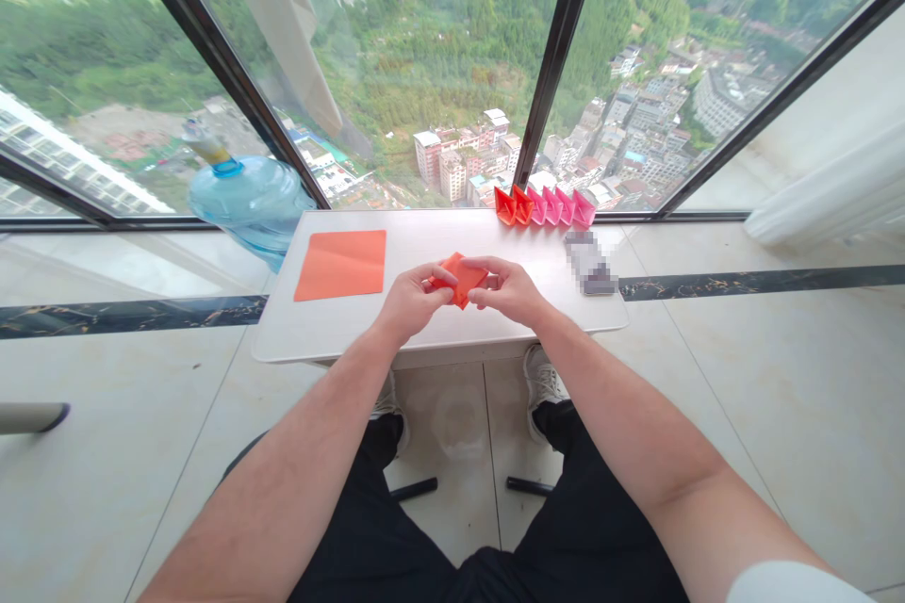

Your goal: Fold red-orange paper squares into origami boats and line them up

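Note:
A small folded orange paper (463, 278) is held above the near middle of a white table (332, 330). My left hand (414, 300) pinches its left edge with closed fingers. My right hand (507, 290) pinches its right side, fingers closed too. A flat orange paper sheet (341, 264) lies on the table to the left of my hands. At the table's far edge a row of folded paper pieces (543, 205) stands by the window, two orange on the left and pink ones to their right.
A blurred dark object (591, 264) lies on the table's right part. A large blue water bottle (247, 200) stands on the floor left of the table by the window. My legs and shoes are under the table. Glass walls look down on buildings.

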### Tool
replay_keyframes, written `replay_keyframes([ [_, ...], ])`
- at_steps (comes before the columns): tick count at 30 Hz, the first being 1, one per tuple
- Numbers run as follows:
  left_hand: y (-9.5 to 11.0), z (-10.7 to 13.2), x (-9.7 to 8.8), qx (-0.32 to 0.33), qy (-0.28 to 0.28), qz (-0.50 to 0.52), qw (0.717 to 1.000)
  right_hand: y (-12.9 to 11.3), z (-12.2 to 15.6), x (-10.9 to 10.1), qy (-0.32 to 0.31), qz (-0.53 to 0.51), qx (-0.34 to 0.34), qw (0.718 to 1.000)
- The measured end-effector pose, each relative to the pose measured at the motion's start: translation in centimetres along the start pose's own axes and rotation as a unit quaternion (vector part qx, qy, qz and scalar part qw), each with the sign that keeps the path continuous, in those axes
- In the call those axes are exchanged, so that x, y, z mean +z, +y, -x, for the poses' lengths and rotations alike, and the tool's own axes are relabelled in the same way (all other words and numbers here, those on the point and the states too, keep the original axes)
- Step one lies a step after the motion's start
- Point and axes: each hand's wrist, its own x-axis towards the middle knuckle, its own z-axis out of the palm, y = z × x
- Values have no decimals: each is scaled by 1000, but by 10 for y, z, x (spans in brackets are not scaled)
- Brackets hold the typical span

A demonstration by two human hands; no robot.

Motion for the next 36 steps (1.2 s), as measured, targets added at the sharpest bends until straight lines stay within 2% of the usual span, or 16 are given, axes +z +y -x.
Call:
replay_keyframes([
  [5,1,0,2,-22,22,-29,999,-2,3,3,-11,33,6,999],
  [9,3,1,1,-17,-3,-46,999,-4,3,4,-13,50,3,999],
  [14,3,3,0,-2,-29,-111,993,-1,2,3,-16,88,-44,995],
  [23,-4,1,5,66,-36,-193,978,1,3,5,-29,82,-17,996],
  [31,-4,1,4,54,-32,-177,982,1,4,8,-10,85,8,996],
  [36,-5,1,3,51,-24,-173,983,2,3,7,-31,77,-4,997],
])
